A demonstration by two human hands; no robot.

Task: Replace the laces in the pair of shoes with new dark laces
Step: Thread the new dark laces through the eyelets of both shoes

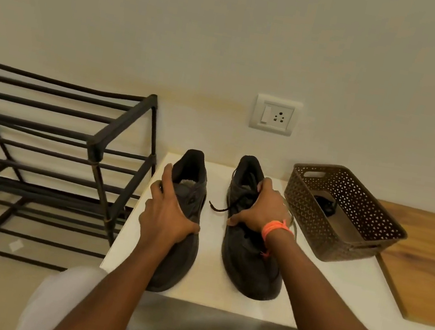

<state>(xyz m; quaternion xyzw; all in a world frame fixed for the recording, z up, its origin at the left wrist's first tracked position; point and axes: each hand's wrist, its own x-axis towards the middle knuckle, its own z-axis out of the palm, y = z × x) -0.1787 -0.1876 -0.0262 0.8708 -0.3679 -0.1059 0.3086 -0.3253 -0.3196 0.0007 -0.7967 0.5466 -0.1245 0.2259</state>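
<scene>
Our two forearms fill the bottom of the frame, and they lead up to the pair of dark shoes at centre. We have our left hand (170,209) curled over the left shoe (181,234), fingers wrapped round its outer side and thumb on the inner side, so it grips the upper. Our right hand (257,209) grips the right shoe (249,260) the same way, fingers hooked over the collar near the tongue and thumb pressed low on the inner side. Both shoes stand on the white ledge (207,282), heels toward the wall and toes toward us, a little apart; we judge that we hold them this way to set them square and steady them before unlacing

A dark lace end (217,208) trails out of the right shoe into the gap between the pair, so that shoe looks to be laced; on the left shoe we cannot tell, since our hand covers the eyelets. We judge the task is at its start, with no old lace pulled out yet

At centre right of the frame, just beside the right shoe, a brown perforated basket (360,207) sits on the same ledge. Something dark lies in its far corner (325,204); it may be the new laces, kept within reach, though it is too small to tell. An orange thread band (274,228) circles our right wrist. At left stands a black metal shoe rack (47,152), and a white wall socket (274,114) sits above the shoes. A wooden board (431,266) lies at the right edge
</scene>
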